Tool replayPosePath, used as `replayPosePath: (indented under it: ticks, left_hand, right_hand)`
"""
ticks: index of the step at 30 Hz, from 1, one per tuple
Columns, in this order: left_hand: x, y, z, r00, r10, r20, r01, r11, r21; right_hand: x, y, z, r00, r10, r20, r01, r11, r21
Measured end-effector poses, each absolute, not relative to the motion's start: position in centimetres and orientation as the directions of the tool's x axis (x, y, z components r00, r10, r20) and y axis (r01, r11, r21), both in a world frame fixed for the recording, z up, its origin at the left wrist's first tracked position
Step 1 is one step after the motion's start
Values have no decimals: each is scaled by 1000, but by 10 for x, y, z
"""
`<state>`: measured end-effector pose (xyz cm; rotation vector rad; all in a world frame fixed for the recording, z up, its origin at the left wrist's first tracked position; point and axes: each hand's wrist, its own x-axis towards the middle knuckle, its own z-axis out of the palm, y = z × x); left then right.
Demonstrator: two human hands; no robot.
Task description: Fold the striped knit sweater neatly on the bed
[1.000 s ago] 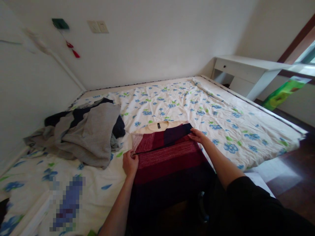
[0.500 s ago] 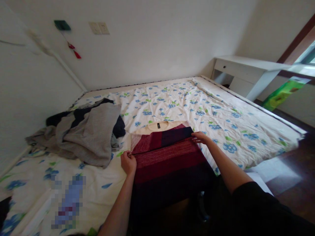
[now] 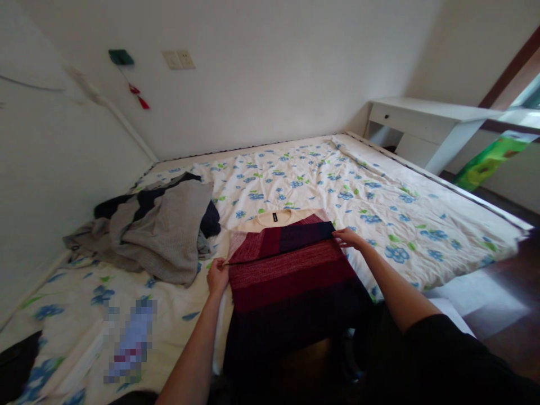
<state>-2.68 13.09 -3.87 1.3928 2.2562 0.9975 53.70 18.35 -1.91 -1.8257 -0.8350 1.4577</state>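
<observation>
Home bedroom, floral-quilted bed [image 3: 379, 208], clothes pile [image 3: 160, 230], white desk [image 3: 426, 121]

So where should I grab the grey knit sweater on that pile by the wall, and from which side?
Probably the hem edge of the grey knit sweater, which hangs loose toward the near side of the bed. Come in from the right, over the bare floral quilt, since the wall shuts off the left. It lies draped on top of the dark clothes, so lifting that edge should peel it off cleanly.

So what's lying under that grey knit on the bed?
Under the grey knit a dark navy garment pokes out at its right edge and behind it, all resting on the flowered sheet. How much more lies beneath is covered.
</observation>
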Motion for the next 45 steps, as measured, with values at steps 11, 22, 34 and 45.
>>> replayPosePath:
  ticks: [11,22,34,45]
  left_hand:
    - [-30,134,-33,-305,924,232,769,95,632]
    - [-23,271,-8,14,994,109,921,-55,385]
    - [-52,298,-30,-388,920,50,799,309,516]
    - [-46,263,-31,-155,774,-614,27,625,780]
  right_hand:
    - [552,193,-41,321,916,-241,448,-371,-814]
    - [538,217,-69,407,865,-293,324,-437,-839]
    - [562,235,-85,380,842,-383,365,-517,-774]
    - [556,267,-67,90,881,-465,-58,-462,-885]
